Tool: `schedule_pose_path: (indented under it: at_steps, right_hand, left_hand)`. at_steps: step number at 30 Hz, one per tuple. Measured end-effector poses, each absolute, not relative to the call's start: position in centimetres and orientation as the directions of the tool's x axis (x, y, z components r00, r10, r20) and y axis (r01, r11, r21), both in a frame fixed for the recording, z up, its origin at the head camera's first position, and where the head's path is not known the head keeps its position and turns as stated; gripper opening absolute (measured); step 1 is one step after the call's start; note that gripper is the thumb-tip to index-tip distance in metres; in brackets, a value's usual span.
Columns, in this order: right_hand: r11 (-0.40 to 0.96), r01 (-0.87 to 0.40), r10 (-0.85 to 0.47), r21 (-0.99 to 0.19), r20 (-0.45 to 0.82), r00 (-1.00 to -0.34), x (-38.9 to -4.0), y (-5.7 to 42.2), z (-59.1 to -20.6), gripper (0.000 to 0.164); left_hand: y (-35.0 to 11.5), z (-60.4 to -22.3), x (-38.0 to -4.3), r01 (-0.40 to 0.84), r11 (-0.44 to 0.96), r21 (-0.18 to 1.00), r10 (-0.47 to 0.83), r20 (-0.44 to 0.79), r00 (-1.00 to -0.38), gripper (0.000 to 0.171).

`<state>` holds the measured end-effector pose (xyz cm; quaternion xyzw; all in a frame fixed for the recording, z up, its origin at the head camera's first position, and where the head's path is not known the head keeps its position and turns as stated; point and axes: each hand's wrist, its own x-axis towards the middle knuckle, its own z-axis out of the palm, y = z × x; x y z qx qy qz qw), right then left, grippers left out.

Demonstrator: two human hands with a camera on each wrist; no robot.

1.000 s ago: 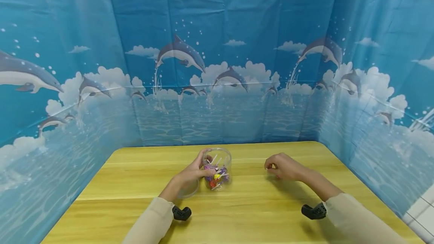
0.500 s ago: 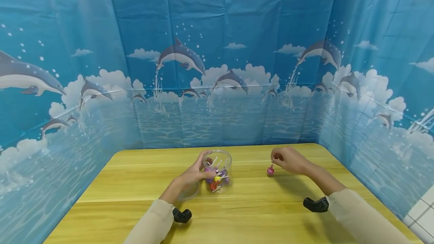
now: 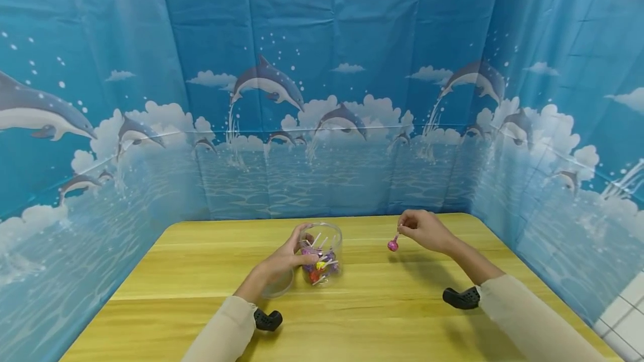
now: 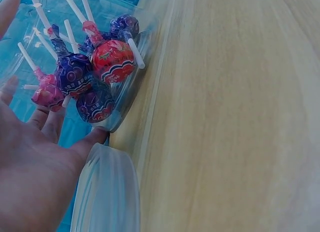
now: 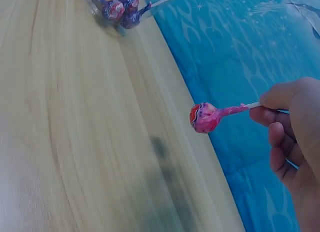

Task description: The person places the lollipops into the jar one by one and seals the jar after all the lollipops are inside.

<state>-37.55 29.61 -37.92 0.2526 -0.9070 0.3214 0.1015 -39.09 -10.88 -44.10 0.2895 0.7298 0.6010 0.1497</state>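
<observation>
A clear round jar (image 3: 340, 244) of wrapped lollipops stands on the table, its mouth uncovered. My left hand (image 3: 278, 262) holds the jar by its left side, thumb in front and fingers curling behind. Through the wall, the left wrist view shows purple, red and pink lollipops (image 4: 114, 62) with white sticks. To the right of the jar, my right hand (image 3: 426, 232) pinches the white stick of a pink lollipop (image 5: 205, 117) between thumb and forefinger. The candy end hangs down to the left, above the table, apart from the jar.
A clear round lid (image 4: 115, 192) lies by the jar's lower left, partly behind my left hand and wrist. The yellow wooden table (image 3: 362, 317) ends at a blue dolphin-print curtain (image 3: 332, 177) at the back and sides.
The pink lollipop, out of sight a second ago, shows below my right hand by half a second ago. Since then hand and lollipop have shifted slightly left and up. My left hand stays put.
</observation>
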Motion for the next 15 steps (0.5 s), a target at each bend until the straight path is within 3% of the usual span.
schedule_pose_path:
  at_steps: [15]
  right_hand:
    - [0.586,-0.523,-0.372,-0.619,0.368,-0.852,-38.4,25.3,-35.5,0.011]
  left_hand:
    - [-10.9,-44.2,-39.3,0.248,0.11,0.963,0.601,0.134,-0.788,0.083]
